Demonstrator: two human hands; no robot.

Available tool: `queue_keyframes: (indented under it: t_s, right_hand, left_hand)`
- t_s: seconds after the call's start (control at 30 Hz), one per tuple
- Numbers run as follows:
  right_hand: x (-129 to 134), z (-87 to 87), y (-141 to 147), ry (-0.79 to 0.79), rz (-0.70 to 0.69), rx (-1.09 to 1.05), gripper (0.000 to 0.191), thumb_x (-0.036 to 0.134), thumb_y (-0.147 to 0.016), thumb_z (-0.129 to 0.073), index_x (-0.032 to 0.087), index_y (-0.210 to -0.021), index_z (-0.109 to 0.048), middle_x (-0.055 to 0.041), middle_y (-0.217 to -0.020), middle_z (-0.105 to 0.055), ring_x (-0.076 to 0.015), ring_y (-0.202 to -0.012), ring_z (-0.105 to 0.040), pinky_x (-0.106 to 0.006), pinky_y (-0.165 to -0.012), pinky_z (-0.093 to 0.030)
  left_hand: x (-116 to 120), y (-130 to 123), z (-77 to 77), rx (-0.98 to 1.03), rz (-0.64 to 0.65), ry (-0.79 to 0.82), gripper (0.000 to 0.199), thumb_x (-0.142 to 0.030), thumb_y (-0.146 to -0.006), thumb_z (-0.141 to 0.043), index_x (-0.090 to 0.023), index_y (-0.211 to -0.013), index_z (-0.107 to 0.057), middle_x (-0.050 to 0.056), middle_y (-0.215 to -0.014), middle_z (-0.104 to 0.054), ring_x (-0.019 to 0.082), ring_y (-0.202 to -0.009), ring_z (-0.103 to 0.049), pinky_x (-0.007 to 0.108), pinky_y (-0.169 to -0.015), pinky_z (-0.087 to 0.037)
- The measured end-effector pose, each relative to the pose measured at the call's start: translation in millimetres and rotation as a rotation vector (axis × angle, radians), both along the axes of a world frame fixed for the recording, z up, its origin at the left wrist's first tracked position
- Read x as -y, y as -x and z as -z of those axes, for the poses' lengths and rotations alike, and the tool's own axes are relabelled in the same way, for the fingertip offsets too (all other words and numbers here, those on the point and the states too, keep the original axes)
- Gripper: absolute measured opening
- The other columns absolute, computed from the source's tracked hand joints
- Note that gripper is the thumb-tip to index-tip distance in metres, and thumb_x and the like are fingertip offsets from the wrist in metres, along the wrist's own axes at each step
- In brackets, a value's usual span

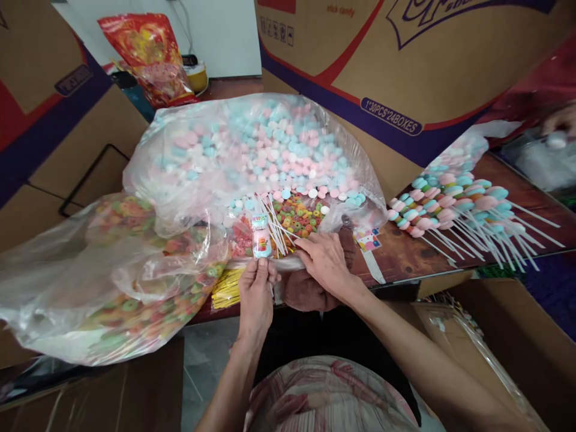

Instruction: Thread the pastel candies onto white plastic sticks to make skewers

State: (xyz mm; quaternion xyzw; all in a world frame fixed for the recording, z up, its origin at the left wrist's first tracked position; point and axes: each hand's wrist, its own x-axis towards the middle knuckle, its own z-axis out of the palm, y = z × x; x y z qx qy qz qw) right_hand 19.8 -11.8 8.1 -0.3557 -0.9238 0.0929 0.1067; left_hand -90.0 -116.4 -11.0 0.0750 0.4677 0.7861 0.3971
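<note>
My left hand [258, 282] pinches the bottom of a small printed clear bag [260, 237] and holds it upright above the table edge. Pale blue and white candy shows through the bag. My right hand [326, 261] reaches in from the right with its fingers stretched out. Its fingertips are at the lower ends of loose white sticks [276, 231]; whether they grip one is hard to see. Under the sticks lie small ring candies [299, 216] in several colours. A bundle of yellow twist ties [226, 289] rests just left of my left hand.
A big clear bag of pastel candies [270, 144] fills the middle back. Another bag of ring candies [135, 288] slumps at left. Finished candy sticks [468, 210] are piled at right, before a tall carton [360, 72]. An open box [508, 336] stands below; another person's hand [560, 123] shows far right.
</note>
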Motion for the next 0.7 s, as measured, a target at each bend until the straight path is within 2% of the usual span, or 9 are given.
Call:
queue_keyframes:
  t_s: [0.13,0.27,0.43,0.6,0.7]
  right_hand:
    - [-2.9,3.6,13.7,0.025,0.022,-0.021,0.012,0.026,-0.095,-0.059,0.023,-0.094,-0.071,-0.0057,-0.097,-0.067,-0.0232,-0.091,-0.054,-0.035,-0.075,-0.024]
    - [-3.1,7.7,14.4,0.017,-0.012,-0.058,0.02,0.023,-0.098,-0.052,0.022,-0.087,-0.068,-0.0044,-0.094,-0.066,-0.0218,-0.089,-0.053,-0.035,-0.075,-0.025]
    - [-2.6,9.2,9.0,-0.004,0.028,-0.06,0.016,0.014,-0.096,-0.047,0.015,-0.094,-0.064,-0.0098,-0.098,-0.064,-0.0233,-0.089,-0.052,-0.035,-0.078,-0.029]
    - [-3.9,-0.4,-2.3,0.005,0.088,-0.099,0.018,0.015,-0.097,-0.044,0.017,-0.096,-0.061,-0.0107,-0.102,-0.061,-0.0236,-0.089,-0.052,-0.033,-0.075,-0.031]
    - [-9.0,-11.0,-14.6,-0.088,0.155,-0.113,0.02,0.013,-0.095,-0.042,0.018,-0.093,-0.062,-0.0108,-0.097,-0.062,-0.0246,-0.086,-0.052,-0.035,-0.076,-0.031]
  left_hand:
    - [-0.6,-0.5,1.6,-0.022,0.004,-0.003,0.032,-0.033,-0.068,-0.083,-0.016,-0.065,-0.056,-0.005,-0.057,-0.049,0.006,-0.053,-0.044,0.018,-0.052,-0.042]
    - [-1.9,-0.1,2.5,-0.032,-0.001,0.006,0.032,-0.032,-0.067,-0.084,-0.015,-0.065,-0.057,-0.004,-0.058,-0.051,0.006,-0.053,-0.044,0.017,-0.051,-0.041]
    - [-1.5,-0.1,2.4,0.018,-0.016,0.019,0.032,-0.031,-0.065,-0.086,-0.015,-0.068,-0.058,-0.004,-0.06,-0.054,0.006,-0.054,-0.045,0.017,-0.05,-0.04]
    - [-0.7,-0.1,-2.6,0.039,-0.01,0.022,0.032,-0.029,-0.065,-0.085,-0.015,-0.068,-0.056,-0.003,-0.061,-0.053,0.004,-0.051,-0.04,0.015,-0.046,-0.035]
    - [-2.2,-1.5,-11.1,-0.004,-0.004,0.016,0.032,-0.03,-0.066,-0.084,-0.015,-0.069,-0.056,-0.004,-0.062,-0.051,0.003,-0.051,-0.037,0.014,-0.045,-0.031]
